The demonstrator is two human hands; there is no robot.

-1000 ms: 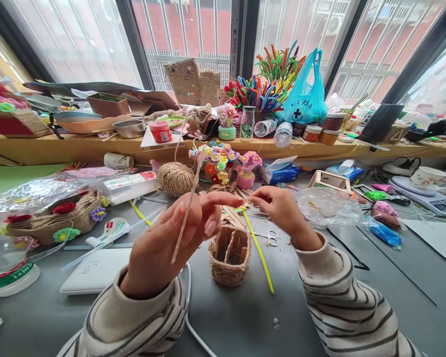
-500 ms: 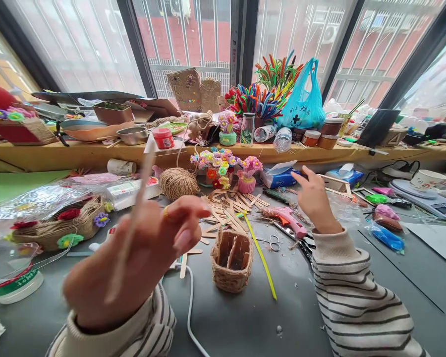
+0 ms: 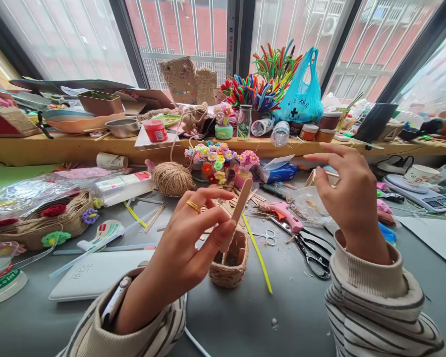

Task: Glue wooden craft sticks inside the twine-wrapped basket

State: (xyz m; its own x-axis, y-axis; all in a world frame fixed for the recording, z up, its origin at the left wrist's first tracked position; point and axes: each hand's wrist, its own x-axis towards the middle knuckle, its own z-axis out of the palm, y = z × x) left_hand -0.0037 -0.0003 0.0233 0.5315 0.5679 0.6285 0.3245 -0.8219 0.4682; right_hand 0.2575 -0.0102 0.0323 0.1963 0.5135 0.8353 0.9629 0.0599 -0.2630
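Observation:
Pinched between the thumb and fingers of my left hand [image 3: 196, 238] is a wooden craft stick [image 3: 242, 198], tilted with its rounded end up. Just behind and below it stands a small twine-wrapped box [image 3: 228, 275] with wooden dividers inside, partly hidden by that hand. My right hand [image 3: 351, 198] hovers on the right with fingers apart, holding nothing. To its left lie a pink glue gun [image 3: 286, 215] and black-handled scissors [image 3: 315, 258]. Loose craft sticks [image 3: 258, 196] are piled beyond the box.
A yellow pipe cleaner [image 3: 258, 255] and small scissors [image 3: 269, 237] lie right of the box. A twine ball [image 3: 173, 179], fuzzy flowers [image 3: 211, 156] and a tissue pack [image 3: 278, 171] stand behind. At left are a white power bank [image 3: 96, 277] and a decorated twine basket [image 3: 40, 225].
My left hand has moved right, bringing the craft stick in front of the box. My right hand has shifted right and nearer. The view has tilted slightly.

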